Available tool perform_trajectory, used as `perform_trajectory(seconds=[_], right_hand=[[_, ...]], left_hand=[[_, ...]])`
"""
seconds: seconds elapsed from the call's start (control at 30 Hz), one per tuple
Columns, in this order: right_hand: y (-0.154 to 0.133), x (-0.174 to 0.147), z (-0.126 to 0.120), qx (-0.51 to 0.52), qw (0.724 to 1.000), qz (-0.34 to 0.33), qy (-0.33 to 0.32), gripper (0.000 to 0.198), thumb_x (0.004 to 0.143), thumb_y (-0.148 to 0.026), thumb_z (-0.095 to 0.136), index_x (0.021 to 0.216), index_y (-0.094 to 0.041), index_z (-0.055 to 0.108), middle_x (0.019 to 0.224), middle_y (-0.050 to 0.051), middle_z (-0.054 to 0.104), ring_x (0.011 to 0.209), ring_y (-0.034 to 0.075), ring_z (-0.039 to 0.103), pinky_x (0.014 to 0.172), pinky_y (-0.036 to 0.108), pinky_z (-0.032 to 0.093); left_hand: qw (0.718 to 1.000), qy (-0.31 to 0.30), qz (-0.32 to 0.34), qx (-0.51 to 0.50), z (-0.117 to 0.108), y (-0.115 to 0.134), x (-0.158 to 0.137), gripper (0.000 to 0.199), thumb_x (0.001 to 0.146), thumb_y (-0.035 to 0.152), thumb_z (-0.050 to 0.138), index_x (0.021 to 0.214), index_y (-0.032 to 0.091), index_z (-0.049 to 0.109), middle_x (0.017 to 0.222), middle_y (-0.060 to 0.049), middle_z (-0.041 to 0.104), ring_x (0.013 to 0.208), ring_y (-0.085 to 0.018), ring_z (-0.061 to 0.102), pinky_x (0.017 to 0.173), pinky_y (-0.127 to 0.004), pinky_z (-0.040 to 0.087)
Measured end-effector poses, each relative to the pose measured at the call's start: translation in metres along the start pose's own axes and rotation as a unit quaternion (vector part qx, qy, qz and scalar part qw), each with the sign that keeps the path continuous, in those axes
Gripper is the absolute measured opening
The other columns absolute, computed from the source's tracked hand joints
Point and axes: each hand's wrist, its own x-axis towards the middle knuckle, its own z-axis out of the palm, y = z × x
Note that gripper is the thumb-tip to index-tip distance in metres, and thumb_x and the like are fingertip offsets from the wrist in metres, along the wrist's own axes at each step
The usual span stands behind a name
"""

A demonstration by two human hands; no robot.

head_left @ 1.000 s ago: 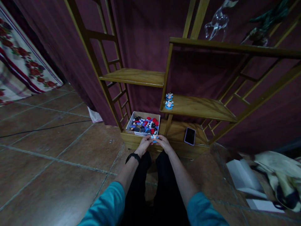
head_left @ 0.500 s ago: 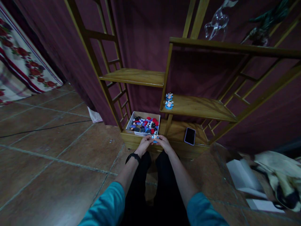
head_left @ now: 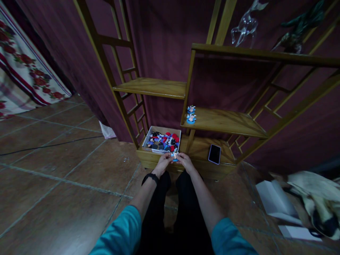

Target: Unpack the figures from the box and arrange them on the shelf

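Observation:
Between my two hands I hold a small figurine [head_left: 175, 156] with a blue base and a pale body. My left hand [head_left: 164, 162] grips it from the left, fingers closed on its side. From the right, the closed fingers of my right hand [head_left: 185, 161] pinch it too. Just beyond my hands, a cardboard box [head_left: 147, 148] holds several red, purple, black and white figurines [head_left: 166, 141]. On the shelf up to the right stand two similar figurines on blue bases, a front one [head_left: 191, 119] and a rear one [head_left: 191, 109].
A phone [head_left: 214, 154] lies on the cabinet's lower board, right of the box. The right wooden shelf [head_left: 228, 122] and the left shelf [head_left: 151, 86] rise above. A glass animal figure [head_left: 245, 26] stands higher up. White box pieces [head_left: 277, 202] and cloth [head_left: 316, 194] lie on the floor at right.
Both hands stay in nearly the same place, still holding the figurine. Nothing else has visibly moved.

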Motion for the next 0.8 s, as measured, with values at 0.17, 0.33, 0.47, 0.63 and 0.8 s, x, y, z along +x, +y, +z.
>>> perform_trajectory(seconds=[0.17, 0.33, 0.47, 0.63, 0.8], right_hand=[[-0.0028, -0.0009, 0.0005, 0.012, 1.000, 0.000, 0.004, 0.034, 0.062, -0.047, 0.066, 0.081, -0.019, 0.064, 0.082, 0.002, 0.064, 0.071, 0.014, 0.060, 0.064, 0.027, 0.051], [-0.0041, -0.0018, 0.0012, 0.026, 1.000, 0.002, 0.006, 0.035, 0.061, -0.049, 0.067, 0.078, -0.019, 0.065, 0.079, 0.002, 0.065, 0.069, 0.014, 0.061, 0.064, 0.028, 0.051], [-0.0019, -0.0008, 0.0007, 0.032, 0.999, -0.002, 0.012, 0.034, 0.061, -0.048, 0.067, 0.079, -0.020, 0.065, 0.081, 0.002, 0.065, 0.069, 0.015, 0.061, 0.065, 0.029, 0.051], [0.0013, 0.0014, -0.0007, 0.032, 0.999, 0.004, 0.013, 0.033, 0.061, -0.048, 0.067, 0.079, -0.020, 0.064, 0.079, 0.002, 0.065, 0.070, 0.016, 0.062, 0.066, 0.030, 0.052], [0.0038, 0.0033, -0.0013, 0.041, 0.999, 0.009, 0.012, 0.033, 0.061, -0.047, 0.067, 0.079, -0.019, 0.063, 0.079, 0.002, 0.065, 0.070, 0.015, 0.062, 0.066, 0.031, 0.052]], left_hand=[[1.000, 0.004, -0.001, -0.007, -0.0007, -0.0016, 0.0008, 0.029, 0.054, 0.030, 0.077, 0.075, 0.014, 0.064, 0.072, -0.001, 0.061, 0.059, -0.009, 0.051, 0.054, -0.020, 0.039], [1.000, 0.009, 0.000, -0.015, -0.0004, -0.0012, 0.0006, 0.028, 0.054, 0.032, 0.075, 0.073, 0.014, 0.063, 0.070, -0.002, 0.061, 0.059, -0.010, 0.052, 0.054, -0.021, 0.040], [1.000, 0.015, 0.000, -0.022, -0.0004, -0.0017, 0.0007, 0.027, 0.055, 0.031, 0.075, 0.072, 0.014, 0.063, 0.071, -0.002, 0.061, 0.061, -0.010, 0.053, 0.054, -0.021, 0.041], [1.000, 0.017, 0.003, -0.026, -0.0012, -0.0031, 0.0012, 0.026, 0.055, 0.031, 0.075, 0.071, 0.014, 0.063, 0.070, -0.001, 0.061, 0.060, -0.009, 0.052, 0.054, -0.021, 0.041], [0.999, 0.022, 0.001, -0.026, -0.0015, -0.0039, 0.0009, 0.027, 0.054, 0.032, 0.075, 0.071, 0.014, 0.063, 0.070, -0.001, 0.060, 0.060, -0.009, 0.052, 0.055, -0.021, 0.041]])
